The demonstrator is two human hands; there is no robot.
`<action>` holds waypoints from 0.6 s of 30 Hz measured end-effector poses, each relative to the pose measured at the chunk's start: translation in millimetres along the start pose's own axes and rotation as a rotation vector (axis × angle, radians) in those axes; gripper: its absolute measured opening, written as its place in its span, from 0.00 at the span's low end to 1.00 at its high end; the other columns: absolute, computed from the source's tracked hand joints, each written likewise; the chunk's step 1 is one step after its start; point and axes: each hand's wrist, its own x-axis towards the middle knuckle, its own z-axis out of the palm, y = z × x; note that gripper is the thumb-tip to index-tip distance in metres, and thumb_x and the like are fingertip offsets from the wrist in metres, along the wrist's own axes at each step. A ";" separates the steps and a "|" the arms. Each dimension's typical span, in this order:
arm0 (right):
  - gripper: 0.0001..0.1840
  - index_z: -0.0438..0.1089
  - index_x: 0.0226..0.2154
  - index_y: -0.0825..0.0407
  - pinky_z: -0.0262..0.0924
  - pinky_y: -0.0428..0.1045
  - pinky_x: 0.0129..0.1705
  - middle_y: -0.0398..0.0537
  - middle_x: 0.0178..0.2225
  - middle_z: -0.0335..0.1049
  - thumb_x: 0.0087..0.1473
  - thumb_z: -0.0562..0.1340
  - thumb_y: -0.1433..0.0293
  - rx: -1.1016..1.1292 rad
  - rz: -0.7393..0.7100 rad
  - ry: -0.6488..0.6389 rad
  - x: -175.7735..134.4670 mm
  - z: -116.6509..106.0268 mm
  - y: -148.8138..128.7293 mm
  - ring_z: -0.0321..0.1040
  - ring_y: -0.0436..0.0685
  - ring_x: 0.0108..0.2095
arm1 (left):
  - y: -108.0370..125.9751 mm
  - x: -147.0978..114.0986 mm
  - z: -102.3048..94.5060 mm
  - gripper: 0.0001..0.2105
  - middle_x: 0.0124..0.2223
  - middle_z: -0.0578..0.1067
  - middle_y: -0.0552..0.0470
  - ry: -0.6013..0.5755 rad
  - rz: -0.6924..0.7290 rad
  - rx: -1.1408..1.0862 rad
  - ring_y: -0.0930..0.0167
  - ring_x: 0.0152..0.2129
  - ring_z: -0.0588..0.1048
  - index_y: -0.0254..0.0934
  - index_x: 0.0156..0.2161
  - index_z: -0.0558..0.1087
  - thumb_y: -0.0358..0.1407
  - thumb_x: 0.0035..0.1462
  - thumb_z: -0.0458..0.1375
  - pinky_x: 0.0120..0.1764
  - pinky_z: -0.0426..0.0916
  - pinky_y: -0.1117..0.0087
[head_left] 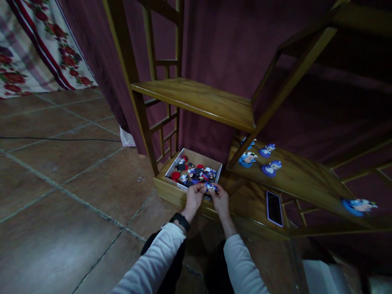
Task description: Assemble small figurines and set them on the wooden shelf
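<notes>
Between the fingers of both my hands is a small blue-and-white figurine (211,187), held just over the near edge of a cardboard box (219,166). My left hand (195,195) pinches it from the left side, and a dark watch (183,221) sits on that wrist. On the other side my right hand (221,199) grips it too. Inside the box lies a jumble of small figurines (199,173) with red, black, blue and white parts. The fingers partly cover the held figurine, so its details are unclear.
Blue-based figurines (271,168) stand on the right-hand shelf (300,171), one (359,206) near its far right end. A phone (274,208) lies on the lower board. An upper wooden shelf (196,100) overhangs the box. A black cable (61,139) crosses the tiled floor.
</notes>
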 end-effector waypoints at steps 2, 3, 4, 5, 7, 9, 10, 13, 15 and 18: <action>0.15 0.71 0.38 0.49 0.63 0.51 0.39 0.47 0.33 0.74 0.45 0.60 0.64 0.031 0.018 0.010 0.1 1.1 1.2 0.69 0.57 0.34 | -0.3 -1.4 0.9 0.06 0.25 0.77 0.50 0.019 0.033 0.047 0.72 0.24 0.71 0.33 0.29 0.78 0.31 0.42 0.61 0.34 0.65 0.71; 0.15 0.71 0.38 0.49 0.63 0.51 0.39 0.47 0.33 0.74 0.45 0.60 0.64 0.041 0.025 0.015 0.0 1.9 1.5 0.69 0.57 0.33 | -0.7 -2.0 1.1 0.06 0.26 0.77 0.50 0.030 0.045 0.068 0.71 0.24 0.71 0.33 0.30 0.78 0.30 0.43 0.61 0.34 0.64 0.72; 0.15 0.71 0.38 0.50 0.63 0.51 0.39 0.47 0.33 0.74 0.45 0.60 0.64 0.047 0.031 0.017 -0.3 2.8 1.7 0.69 0.56 0.33 | -1.3 -2.4 1.1 0.06 0.26 0.77 0.50 0.038 0.054 0.085 0.71 0.24 0.71 0.33 0.30 0.78 0.30 0.43 0.60 0.34 0.64 0.72; 0.16 0.71 0.38 0.50 0.63 0.51 0.38 0.47 0.33 0.74 0.44 0.60 0.64 0.050 0.037 0.020 -0.7 3.8 1.7 0.69 0.56 0.33 | -2.0 -2.6 1.1 0.06 0.26 0.77 0.50 0.043 0.060 0.095 0.71 0.25 0.71 0.33 0.30 0.78 0.29 0.44 0.60 0.34 0.64 0.72; 0.16 0.71 0.38 0.50 0.63 0.50 0.38 0.46 0.33 0.74 0.45 0.60 0.64 0.047 0.043 0.033 -1.6 5.4 1.0 0.69 0.56 0.32 | -3.7 -2.2 0.9 0.06 0.26 0.77 0.50 0.043 0.066 0.097 0.71 0.25 0.71 0.33 0.30 0.78 0.29 0.44 0.59 0.34 0.64 0.72; 0.16 0.70 0.39 0.50 0.63 0.50 0.38 0.47 0.33 0.74 0.45 0.59 0.63 0.037 0.041 0.051 -2.2 6.1 -0.3 0.69 0.56 0.33 | -5.8 -0.2 0.5 0.07 0.26 0.76 0.50 0.038 0.060 0.082 0.72 0.24 0.71 0.33 0.30 0.78 0.30 0.44 0.60 0.33 0.64 0.72; 0.16 0.70 0.39 0.50 0.62 0.50 0.39 0.47 0.33 0.74 0.46 0.59 0.63 0.029 0.039 0.056 -2.3 5.9 -1.2 0.69 0.56 0.33 | -6.9 1.3 0.2 0.06 0.26 0.76 0.50 0.038 0.053 0.070 0.72 0.24 0.71 0.33 0.30 0.77 0.30 0.43 0.60 0.32 0.65 0.73; 0.17 0.69 0.40 0.51 0.62 0.50 0.38 0.47 0.33 0.73 0.47 0.58 0.62 -0.016 0.029 0.031 -1.6 4.7 -3.1 0.69 0.56 0.33 | -10.7 7.2 -0.9 0.06 0.25 0.76 0.50 0.042 0.014 0.027 0.72 0.23 0.70 0.32 0.29 0.77 0.30 0.40 0.62 0.31 0.64 0.73; 0.17 0.68 0.41 0.50 0.61 0.50 0.38 0.47 0.33 0.73 0.48 0.58 0.62 -0.043 0.005 0.003 -1.3 5.1 -3.0 0.69 0.56 0.33 | -13.8 11.2 -1.3 0.06 0.24 0.76 0.50 0.051 -0.026 -0.014 0.74 0.21 0.70 0.32 0.28 0.77 0.31 0.39 0.63 0.29 0.64 0.74; 0.16 0.67 0.42 0.50 0.61 0.49 0.40 0.47 0.36 0.72 0.50 0.56 0.63 -0.032 -0.043 0.026 -1.4 9.0 0.7 0.68 0.55 0.35 | -18.8 15.5 -0.4 0.07 0.23 0.75 0.51 0.090 -0.087 -0.082 0.76 0.18 0.68 0.31 0.27 0.76 0.30 0.38 0.64 0.26 0.63 0.75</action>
